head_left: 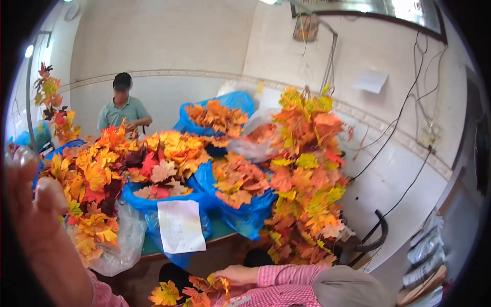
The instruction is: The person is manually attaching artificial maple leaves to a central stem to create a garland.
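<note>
My left hand [38, 204] is raised large and close at the left edge, thumb and fingers stretched upward, with nothing visible in it. A pink checked sleeve shows below its wrist. Low in the middle, my right hand [238, 275] is closed at the edge of a small spray of orange and yellow artificial maple leaves [197, 294]. Its fingertips are partly covered by the leaves. The spray lies over my lap, beside my pink checked shirt. A slim pale object [238, 301] lies just below the right hand; I cannot make out its kind.
Blue plastic bags [209, 181] of artificial leaves crowd a green table [222, 230]; a paper sheet [181, 226] hangs in front. Leaf garlands [307, 179] hang at the right, more leaves pile at the left. A person [123, 107] works across the table. Cables [394, 133] run down the wall.
</note>
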A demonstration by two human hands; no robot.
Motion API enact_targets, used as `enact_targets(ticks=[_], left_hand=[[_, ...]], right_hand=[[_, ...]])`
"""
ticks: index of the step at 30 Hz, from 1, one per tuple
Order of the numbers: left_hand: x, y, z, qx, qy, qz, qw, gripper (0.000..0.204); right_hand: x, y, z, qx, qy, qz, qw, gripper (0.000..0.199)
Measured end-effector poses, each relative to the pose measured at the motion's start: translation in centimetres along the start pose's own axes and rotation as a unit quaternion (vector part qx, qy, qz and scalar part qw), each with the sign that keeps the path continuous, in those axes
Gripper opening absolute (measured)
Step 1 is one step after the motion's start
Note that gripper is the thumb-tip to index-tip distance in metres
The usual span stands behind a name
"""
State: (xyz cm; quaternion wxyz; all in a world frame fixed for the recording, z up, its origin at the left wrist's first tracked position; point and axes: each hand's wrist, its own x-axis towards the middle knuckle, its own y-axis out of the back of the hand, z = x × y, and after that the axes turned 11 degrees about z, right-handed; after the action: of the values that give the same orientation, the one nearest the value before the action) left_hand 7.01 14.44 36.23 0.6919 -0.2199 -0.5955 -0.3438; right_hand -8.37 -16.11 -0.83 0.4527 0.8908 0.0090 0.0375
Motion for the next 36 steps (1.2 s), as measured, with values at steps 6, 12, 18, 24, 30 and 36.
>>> enact_targets(ticks=[6, 12, 18, 24, 30, 36], left_hand=[[-1.2, 2.5, -4.0, -0.081, -0.053, 0.070, 0.993, 0.065], [-1.1, 3.1, -8.4, -0.165, -0.064, 0.110, 0.978, 0.060], [-2.0, 3.4, -11.3, -0.211, -0.055, 0.155, 0.964, 0.054], [-3.0, 5.6, -10.3, -0.178, -0.042, 0.196, 0.963, 0.050], [-4.1, 6.6, -6.7, -0.115, -0.024, 0.234, 0.965, 0.045], [-10.5, 4.2, -3.3, -0.014, 0.138, 0.289, 0.947, 0.041]], right_hand=[[-1.2, 1.2, -3.1, 0.023, -0.087, -0.002, 0.996, 0.038], [-0.9, 0.2, -4.2, 0.028, -0.126, -0.002, 0.992, 0.031], [-0.1, 0.7, -5.7, -0.008, -0.181, -0.089, 0.979, 0.039], [0.8, -0.2, -5.8, 0.024, -0.139, -0.079, 0.987, 0.035], [0.5, -1.5, -5.5, -0.014, -0.089, -0.051, 0.995, 0.036], [1.7, -0.5, -3.1, 0.024, -0.022, 0.016, 0.999, 0.034]])
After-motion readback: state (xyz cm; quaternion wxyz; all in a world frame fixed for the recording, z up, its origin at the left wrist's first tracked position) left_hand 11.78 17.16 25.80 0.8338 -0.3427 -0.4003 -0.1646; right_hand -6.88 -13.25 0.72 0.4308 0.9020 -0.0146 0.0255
